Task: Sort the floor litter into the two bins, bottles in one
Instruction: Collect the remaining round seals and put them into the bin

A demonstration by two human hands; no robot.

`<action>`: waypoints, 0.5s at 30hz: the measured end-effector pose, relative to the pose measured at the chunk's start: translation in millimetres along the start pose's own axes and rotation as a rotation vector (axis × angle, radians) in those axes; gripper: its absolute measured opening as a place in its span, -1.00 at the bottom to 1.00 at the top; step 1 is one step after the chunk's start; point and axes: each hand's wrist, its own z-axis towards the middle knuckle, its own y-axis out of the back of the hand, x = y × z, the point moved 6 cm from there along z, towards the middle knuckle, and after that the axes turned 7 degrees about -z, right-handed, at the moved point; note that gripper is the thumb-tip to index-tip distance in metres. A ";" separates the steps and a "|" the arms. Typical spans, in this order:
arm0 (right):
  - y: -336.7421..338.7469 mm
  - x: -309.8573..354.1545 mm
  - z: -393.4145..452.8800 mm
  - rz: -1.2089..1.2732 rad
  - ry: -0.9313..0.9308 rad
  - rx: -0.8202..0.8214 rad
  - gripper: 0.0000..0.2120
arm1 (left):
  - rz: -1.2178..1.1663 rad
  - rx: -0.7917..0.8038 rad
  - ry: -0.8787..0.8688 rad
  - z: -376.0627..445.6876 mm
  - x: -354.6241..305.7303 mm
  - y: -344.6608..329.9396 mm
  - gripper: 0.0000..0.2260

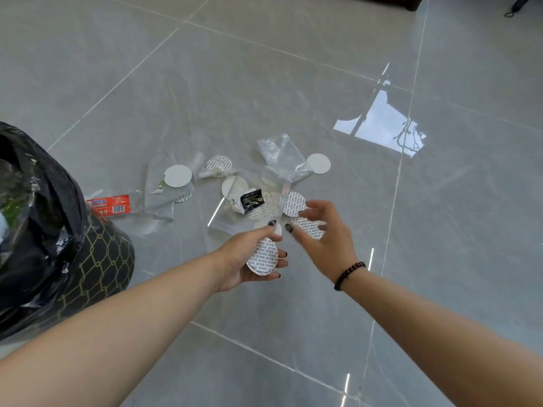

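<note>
My left hand [249, 257] holds a stack of round white printed seal discs [262, 257] between thumb and fingers. My right hand [326, 239] hovers just to its right with spread, bent fingers over another printed disc [308, 229] on the floor; whether it grips that disc I cannot tell. Several more discs lie ahead, such as one [177, 176] and one [318, 163], among clear plastic bags [283, 155], a small black sachet [252, 201] and a red wrapper [110, 205]. A bin with a black liner [38, 218] stands at the left.
Grey glossy floor tiles [264, 83] spread all around, with a bright window reflection [382, 124] at the right. A dark piece of furniture [411, 2] sits at the top edge. A black cloth with a gold lattice pattern [100, 259] shows beside the bin.
</note>
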 end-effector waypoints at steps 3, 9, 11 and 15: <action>-6.0 -33.3 21.5 -0.245 -0.233 0.079 -0.45 | 0.058 -0.062 -0.055 0.2 -0.6 11.3 -0.72; -22.7 -45.3 32.4 -0.466 -0.260 0.277 -0.42 | 0.035 -0.118 -0.069 0.8 2.5 18.0 -0.75; -19.9 -42.4 26.8 -0.439 -0.255 0.247 -0.54 | 0.021 -0.129 -0.081 1.5 2.2 16.7 -0.80; -14.3 -27.4 10.9 -0.020 -0.298 0.182 -0.80 | -0.006 -0.174 -0.097 4.2 6.9 15.2 -0.75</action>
